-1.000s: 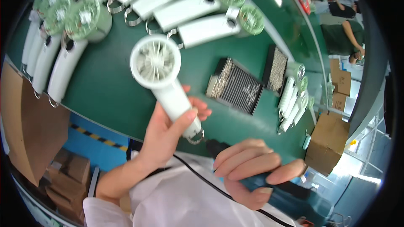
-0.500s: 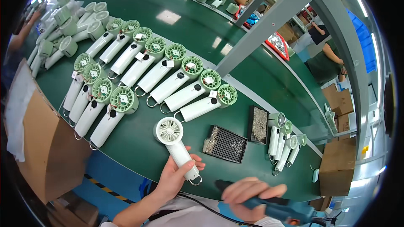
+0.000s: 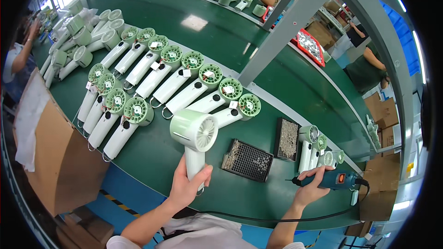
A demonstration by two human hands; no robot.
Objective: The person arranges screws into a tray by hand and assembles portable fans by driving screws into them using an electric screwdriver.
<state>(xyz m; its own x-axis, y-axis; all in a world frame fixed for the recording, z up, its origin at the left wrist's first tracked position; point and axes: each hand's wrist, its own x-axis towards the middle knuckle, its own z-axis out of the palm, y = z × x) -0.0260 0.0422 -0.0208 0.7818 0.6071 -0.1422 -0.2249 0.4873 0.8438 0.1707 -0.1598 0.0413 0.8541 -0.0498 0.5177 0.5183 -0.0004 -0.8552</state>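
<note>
From the head camera: holding a white and pale-green hand fan (image 3: 191, 131) by its handle in the left hand (image 3: 188, 186), wrapped snugly round with the thumb across; carrying it head uppermost over the front part of the green table (image 3: 152, 143), with the grille to the right and a metal ring below the grip; hiding some of the nearest handles in a long slanting row of fans (image 3: 161, 81); gripping a blue and black electric screwdriver (image 3: 339, 180) near its nose in the right hand (image 3: 311, 191), almost level, with the bit to the left; covering part of a small group of fans (image 3: 304, 154) with it, impossible to tell whether touching; trailing a black cord (image 3: 272, 220) along the front edge; showing, right of the held fan, a black grid tray (image 3: 243, 175) with small metal pieces, just beside a black box (image 3: 284, 158) heaped with more; showing also, farther left, a shorter row of fans (image 3: 107, 127) and, behind, a jumbled pile of fans (image 3: 78, 37).
</note>
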